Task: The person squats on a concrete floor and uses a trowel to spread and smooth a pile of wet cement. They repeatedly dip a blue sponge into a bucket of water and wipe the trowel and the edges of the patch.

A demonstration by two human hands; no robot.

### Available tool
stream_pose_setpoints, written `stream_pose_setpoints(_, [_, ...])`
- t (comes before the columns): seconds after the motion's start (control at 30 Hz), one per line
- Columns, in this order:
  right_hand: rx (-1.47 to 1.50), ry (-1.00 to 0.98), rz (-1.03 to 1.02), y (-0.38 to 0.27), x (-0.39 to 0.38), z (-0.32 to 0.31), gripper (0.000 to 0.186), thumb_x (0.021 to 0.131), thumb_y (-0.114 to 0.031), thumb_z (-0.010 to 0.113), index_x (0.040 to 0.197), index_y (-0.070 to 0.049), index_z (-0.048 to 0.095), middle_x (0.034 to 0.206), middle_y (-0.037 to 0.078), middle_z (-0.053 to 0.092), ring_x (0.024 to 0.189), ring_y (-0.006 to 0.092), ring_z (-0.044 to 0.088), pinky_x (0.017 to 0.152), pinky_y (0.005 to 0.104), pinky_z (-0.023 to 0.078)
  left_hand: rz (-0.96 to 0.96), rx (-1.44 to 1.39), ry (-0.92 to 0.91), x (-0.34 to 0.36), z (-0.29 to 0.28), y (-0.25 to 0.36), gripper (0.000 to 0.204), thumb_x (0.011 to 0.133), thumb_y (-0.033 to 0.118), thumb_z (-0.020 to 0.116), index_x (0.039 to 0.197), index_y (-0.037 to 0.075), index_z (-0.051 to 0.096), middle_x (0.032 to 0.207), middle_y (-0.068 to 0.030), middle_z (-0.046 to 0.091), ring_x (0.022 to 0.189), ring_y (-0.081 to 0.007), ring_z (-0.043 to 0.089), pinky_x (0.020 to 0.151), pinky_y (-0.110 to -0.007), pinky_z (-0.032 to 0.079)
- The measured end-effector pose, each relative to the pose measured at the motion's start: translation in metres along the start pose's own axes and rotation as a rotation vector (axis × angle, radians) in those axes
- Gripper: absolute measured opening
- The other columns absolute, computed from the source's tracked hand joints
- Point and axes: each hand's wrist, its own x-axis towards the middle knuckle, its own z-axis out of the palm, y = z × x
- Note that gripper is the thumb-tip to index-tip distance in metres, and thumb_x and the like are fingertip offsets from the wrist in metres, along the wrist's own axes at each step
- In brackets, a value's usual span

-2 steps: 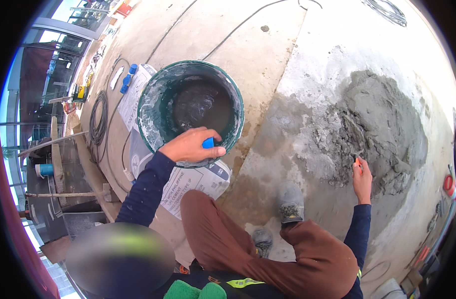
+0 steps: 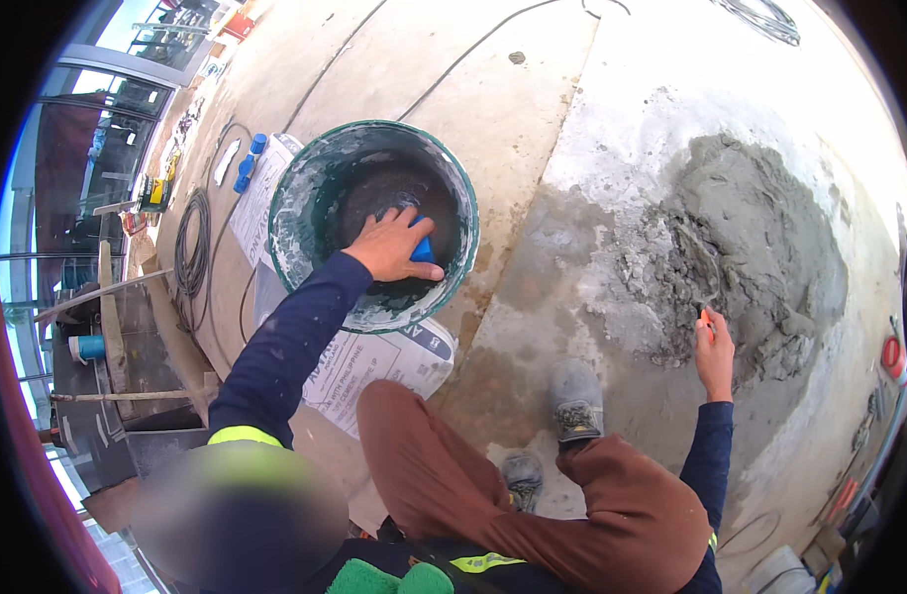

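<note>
We're watching the left hand (image 2: 392, 245) hanging over the mouth of the green bucket (image 2: 297, 213), left of centre in the frame, palm down, the navy sleeve (image 2: 300, 317) slanting up from the lower left. Its grip is holding a blue object (image 2: 423, 241), fingers spreading along the upper side, thumb pressing below; we're seeing only part of that object, the hand covering the rest. The bucket's near rim is running just under the wrist, and the far rim is curving well clear of the fingertips.

Over at right of centre, we're following the right hand (image 2: 713, 354), forearm standing nearly upright, fingers curling narrowly around an orange handle (image 2: 707, 317). That handle is pointing up into the lower left edge of the grey mortar heap (image 2: 770, 228); we're not making out the tool's far end.

Between bucket and heap, we're finding a broad stretch of floor (image 2: 513, 178), while a shoe (image 2: 575, 396) is sitting lower centre, left of the right hand.
</note>
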Motion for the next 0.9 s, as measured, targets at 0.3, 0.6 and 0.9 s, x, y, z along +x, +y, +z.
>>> stream_pose_setpoints(0.3, [0.017,-0.013,0.02,-0.008,-0.004,-0.003,0.043,0.108,-0.029,0.063,0.143,-0.005,0.063,0.124,0.023,0.075,0.114,0.0397,0.073,0.101,0.0427,0.054,-0.032,0.141,-0.063,0.101,0.101,-0.071,0.087,0.083,0.023,0.09,0.156,0.024,0.042,0.16,-0.0204,0.041,0.136,-0.048,0.057,0.108,-0.059,0.055])
stream_pose_setpoints(0.6, [-0.054,0.009,0.029,0.006,-0.008,-0.001,0.042,0.108,-0.03,0.062,0.143,-0.006,0.063,0.118,0.023,0.076,0.108,0.0362,0.075,0.096,0.0405,0.055,0.079,0.591,0.181,0.119,0.132,-0.07,0.042,0.102,0.016,0.054,0.144,0.02,0.056,0.142,-0.0171,0.056,0.125,-0.0413,0.061,0.104,-0.06,0.053])
stream_pose_setpoints(0.9, [-0.066,0.031,-0.035,0.014,-0.001,0.003,0.039,0.11,-0.031,0.062,0.141,-0.007,0.062,0.092,0.004,0.066,0.074,0.0119,0.062,0.071,0.0304,0.051,0.101,0.273,0.248,0.113,0.158,-0.087,0.024,0.103,0.013,0.05,0.125,0.012,0.059,0.127,-0.0198,0.063,0.115,-0.0419,0.069,0.083,-0.048,0.062])
